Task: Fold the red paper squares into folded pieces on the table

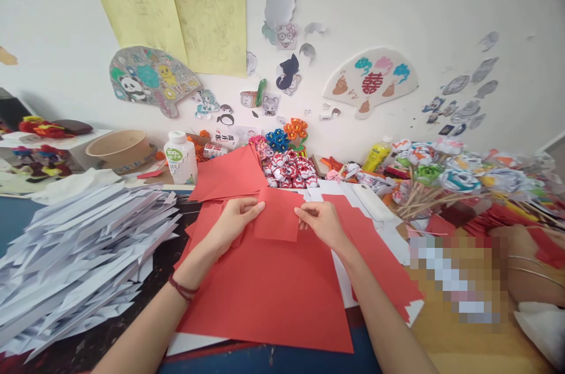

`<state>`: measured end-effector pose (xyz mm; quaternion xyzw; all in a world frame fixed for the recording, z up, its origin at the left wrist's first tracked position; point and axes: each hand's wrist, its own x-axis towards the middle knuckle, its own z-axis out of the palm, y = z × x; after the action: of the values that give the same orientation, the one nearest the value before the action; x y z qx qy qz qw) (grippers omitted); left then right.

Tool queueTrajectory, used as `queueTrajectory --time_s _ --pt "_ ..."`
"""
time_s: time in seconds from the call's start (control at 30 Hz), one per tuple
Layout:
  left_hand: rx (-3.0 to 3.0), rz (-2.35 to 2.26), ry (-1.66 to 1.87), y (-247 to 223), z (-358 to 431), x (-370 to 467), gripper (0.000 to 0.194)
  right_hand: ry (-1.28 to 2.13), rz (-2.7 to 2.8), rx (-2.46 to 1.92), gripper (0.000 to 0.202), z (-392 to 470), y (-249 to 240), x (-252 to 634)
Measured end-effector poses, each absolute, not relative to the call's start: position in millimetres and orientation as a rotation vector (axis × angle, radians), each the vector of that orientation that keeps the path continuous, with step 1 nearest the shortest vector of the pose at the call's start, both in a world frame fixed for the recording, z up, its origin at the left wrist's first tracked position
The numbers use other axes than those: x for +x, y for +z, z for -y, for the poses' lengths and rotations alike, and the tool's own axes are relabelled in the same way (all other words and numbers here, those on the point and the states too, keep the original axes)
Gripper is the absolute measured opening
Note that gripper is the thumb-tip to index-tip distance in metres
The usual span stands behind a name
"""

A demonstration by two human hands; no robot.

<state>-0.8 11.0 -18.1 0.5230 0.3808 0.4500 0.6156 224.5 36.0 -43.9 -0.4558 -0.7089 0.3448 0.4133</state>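
Between my two hands a small red paper square (277, 215) is held up over a large red sheet (269, 297). My left hand (239, 218) pinches its left edge, thumb on the front. At the right edge, the thumb and fingers of my right hand (321, 221) close on the same paper. More red sheets (227, 174) lie behind and under my left hand. Another stack of red paper (371, 250) rests beside my right forearm, on white sheets.
A tall heap of folded white paper strips (83, 250) fills the left side. A white bottle (180, 157), paper flowers (291, 169) and a yellow bottle (377, 154) line the wall. Stick-mounted paper flowers (463, 176) crowd the right, near another person's arm (534, 268).
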Motion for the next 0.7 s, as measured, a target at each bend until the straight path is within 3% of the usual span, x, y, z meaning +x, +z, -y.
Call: queueTrajectory --time_s 0.7 --pt "1.258 -0.957 1.087 -24.4 -15.0 -2.5 0.035 0.914 1.782 -1.12 0.038 -35.0 -41.5 225.1"
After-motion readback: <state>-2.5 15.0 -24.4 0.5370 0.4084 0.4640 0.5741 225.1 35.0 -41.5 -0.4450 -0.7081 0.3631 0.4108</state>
